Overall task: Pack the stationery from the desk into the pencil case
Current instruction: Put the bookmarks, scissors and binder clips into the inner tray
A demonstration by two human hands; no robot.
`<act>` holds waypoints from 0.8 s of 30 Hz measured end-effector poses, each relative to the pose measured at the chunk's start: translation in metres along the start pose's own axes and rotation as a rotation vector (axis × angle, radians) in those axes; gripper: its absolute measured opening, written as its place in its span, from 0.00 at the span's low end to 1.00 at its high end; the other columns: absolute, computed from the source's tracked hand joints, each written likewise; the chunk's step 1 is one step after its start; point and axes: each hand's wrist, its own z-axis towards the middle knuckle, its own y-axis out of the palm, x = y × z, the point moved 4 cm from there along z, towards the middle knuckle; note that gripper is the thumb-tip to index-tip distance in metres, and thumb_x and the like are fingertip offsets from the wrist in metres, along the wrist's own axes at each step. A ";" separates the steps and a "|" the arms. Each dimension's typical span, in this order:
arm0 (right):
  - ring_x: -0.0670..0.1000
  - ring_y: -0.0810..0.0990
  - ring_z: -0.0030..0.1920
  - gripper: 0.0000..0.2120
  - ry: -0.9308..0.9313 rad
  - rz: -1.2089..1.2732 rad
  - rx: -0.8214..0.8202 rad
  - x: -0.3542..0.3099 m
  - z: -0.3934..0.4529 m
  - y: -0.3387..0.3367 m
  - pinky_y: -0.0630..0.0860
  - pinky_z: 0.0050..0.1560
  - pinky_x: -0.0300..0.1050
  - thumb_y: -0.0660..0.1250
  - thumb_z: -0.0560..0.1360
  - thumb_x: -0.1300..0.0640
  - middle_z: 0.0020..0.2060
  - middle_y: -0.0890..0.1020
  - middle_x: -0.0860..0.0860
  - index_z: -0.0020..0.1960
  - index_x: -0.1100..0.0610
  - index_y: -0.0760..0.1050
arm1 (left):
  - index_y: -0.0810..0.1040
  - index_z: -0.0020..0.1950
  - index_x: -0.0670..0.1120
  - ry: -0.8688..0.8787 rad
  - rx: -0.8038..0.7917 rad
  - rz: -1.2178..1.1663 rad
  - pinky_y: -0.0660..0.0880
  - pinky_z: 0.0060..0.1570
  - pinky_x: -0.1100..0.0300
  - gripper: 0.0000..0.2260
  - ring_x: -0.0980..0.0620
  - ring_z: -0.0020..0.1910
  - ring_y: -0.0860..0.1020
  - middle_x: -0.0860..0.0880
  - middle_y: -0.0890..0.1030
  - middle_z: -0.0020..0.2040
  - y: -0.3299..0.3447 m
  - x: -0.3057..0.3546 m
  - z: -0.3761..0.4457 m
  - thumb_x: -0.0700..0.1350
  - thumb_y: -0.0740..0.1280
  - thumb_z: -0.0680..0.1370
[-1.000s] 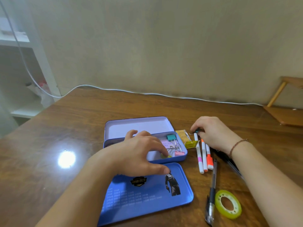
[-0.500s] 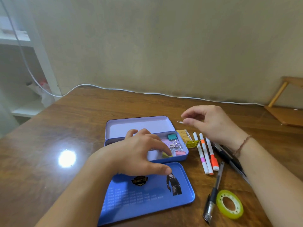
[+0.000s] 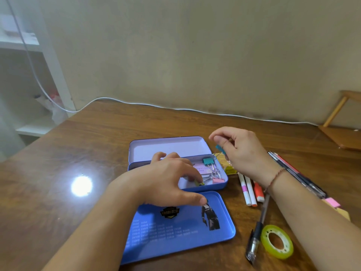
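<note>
Two hands | right hand (image 3: 245, 153) pinching teal binder clip (image 3: 220, 149) | left hand (image 3: 168, 180) splayed in blue pencil case (image 3: 218, 187)

Wall (image 3: 195, 55): plain beige, dull, darker smudges low down. Desk (image 3: 58, 163): brown wood, glossy, one bright light reflection (image 3: 81, 185) on its left part. White cable (image 3: 175, 108): runs along desk's far edge. White shelving (image 3: 29, 75): left. Wooden frame (image 3: 343, 122): far right.
</note>
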 end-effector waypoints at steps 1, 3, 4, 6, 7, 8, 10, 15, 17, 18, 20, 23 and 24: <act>0.39 0.78 0.32 0.09 0.024 0.023 -0.002 0.002 0.000 0.000 0.71 0.31 0.31 0.62 0.80 0.58 0.30 0.79 0.36 0.48 0.50 0.80 | 0.75 0.64 0.60 0.001 -0.002 -0.002 0.52 0.70 0.48 0.26 0.57 0.62 0.65 0.60 0.74 0.60 0.000 0.001 0.000 0.71 0.63 0.71; 0.42 0.76 0.25 0.09 0.073 0.072 -0.035 0.005 -0.001 0.001 0.72 0.26 0.33 0.62 0.80 0.57 0.26 0.79 0.36 0.47 0.50 0.80 | 0.74 0.66 0.60 0.006 -0.011 -0.001 0.52 0.70 0.49 0.28 0.57 0.63 0.64 0.60 0.73 0.62 0.002 0.003 0.001 0.71 0.63 0.70; 0.43 0.76 0.24 0.09 0.091 0.094 -0.051 0.005 0.000 0.002 0.72 0.25 0.34 0.62 0.80 0.57 0.25 0.79 0.38 0.46 0.50 0.80 | 0.73 0.67 0.60 0.007 -0.015 0.001 0.52 0.71 0.49 0.29 0.57 0.63 0.63 0.60 0.72 0.63 0.003 0.004 0.001 0.71 0.63 0.70; 0.42 0.77 0.25 0.09 0.119 0.149 -0.092 0.003 0.000 0.002 0.72 0.27 0.32 0.64 0.79 0.59 0.24 0.80 0.44 0.45 0.51 0.81 | 0.70 0.68 0.60 0.005 -0.019 -0.001 0.51 0.72 0.47 0.30 0.57 0.64 0.63 0.60 0.72 0.64 0.003 0.005 0.001 0.71 0.64 0.70; 0.42 0.79 0.27 0.09 0.132 0.172 -0.124 0.003 0.001 0.003 0.73 0.28 0.32 0.65 0.78 0.59 0.26 0.81 0.45 0.45 0.50 0.81 | 0.70 0.69 0.61 0.004 -0.020 -0.007 0.50 0.73 0.45 0.29 0.57 0.65 0.63 0.61 0.72 0.64 0.002 0.004 0.000 0.71 0.64 0.70; 0.42 0.81 0.30 0.08 0.142 0.184 -0.164 0.002 0.000 0.003 0.75 0.31 0.31 0.65 0.78 0.60 0.28 0.82 0.47 0.45 0.50 0.81 | 0.69 0.68 0.61 0.003 -0.019 -0.022 0.49 0.73 0.45 0.29 0.58 0.65 0.63 0.61 0.72 0.63 0.001 0.004 0.000 0.71 0.64 0.70; 0.44 0.84 0.34 0.09 0.146 0.194 -0.231 0.001 -0.002 0.004 0.78 0.35 0.33 0.66 0.77 0.62 0.32 0.84 0.49 0.46 0.50 0.81 | 0.69 0.67 0.64 -0.015 -0.025 -0.083 0.49 0.74 0.46 0.27 0.59 0.63 0.61 0.60 0.72 0.62 0.001 0.002 0.000 0.70 0.65 0.70; 0.41 0.82 0.35 0.10 0.041 0.107 -0.211 -0.002 -0.002 0.002 0.76 0.36 0.31 0.68 0.75 0.65 0.35 0.83 0.45 0.46 0.50 0.81 | 0.72 0.63 0.65 -0.010 -0.003 -0.141 0.55 0.66 0.56 0.23 0.73 0.54 0.61 0.62 0.71 0.56 0.001 -0.003 -0.001 0.70 0.66 0.70; 0.39 0.78 0.39 0.08 -0.019 -0.048 -0.188 -0.001 0.000 0.001 0.70 0.38 0.30 0.69 0.75 0.60 0.40 0.82 0.42 0.47 0.46 0.81 | 0.76 0.59 0.61 -0.009 0.025 -0.115 0.59 0.60 0.60 0.21 0.70 0.53 0.65 0.62 0.74 0.54 -0.004 -0.006 0.000 0.69 0.66 0.71; 0.40 0.77 0.41 0.08 -0.043 -0.113 -0.189 0.000 0.000 0.002 0.69 0.39 0.32 0.69 0.75 0.57 0.42 0.81 0.41 0.47 0.45 0.80 | 0.78 0.57 0.59 -0.015 0.049 -0.098 0.64 0.59 0.60 0.19 0.64 0.54 0.69 0.61 0.77 0.53 -0.006 -0.008 0.000 0.67 0.66 0.72; 0.41 0.73 0.46 0.07 -0.085 -0.218 -0.227 0.000 -0.001 0.005 0.68 0.45 0.37 0.68 0.75 0.55 0.47 0.80 0.40 0.50 0.45 0.80 | 0.79 0.54 0.56 -0.030 0.119 -0.049 0.69 0.58 0.56 0.13 0.57 0.54 0.74 0.59 0.80 0.51 -0.010 -0.010 0.002 0.61 0.66 0.75; 0.45 0.70 0.54 0.08 -0.158 -0.285 -0.309 -0.004 -0.005 0.015 0.71 0.54 0.46 0.68 0.75 0.55 0.51 0.80 0.40 0.52 0.45 0.81 | 0.80 0.55 0.55 -0.060 0.196 0.027 0.70 0.59 0.52 0.08 0.54 0.55 0.73 0.58 0.80 0.52 -0.012 -0.013 0.003 0.54 0.65 0.78; 0.46 0.70 0.55 0.09 -0.184 -0.286 -0.322 -0.008 -0.007 0.018 0.70 0.55 0.47 0.68 0.75 0.55 0.51 0.80 0.39 0.52 0.44 0.82 | 0.80 0.55 0.56 -0.064 0.193 0.031 0.70 0.59 0.52 0.08 0.54 0.55 0.73 0.58 0.80 0.53 -0.011 -0.013 0.004 0.53 0.64 0.79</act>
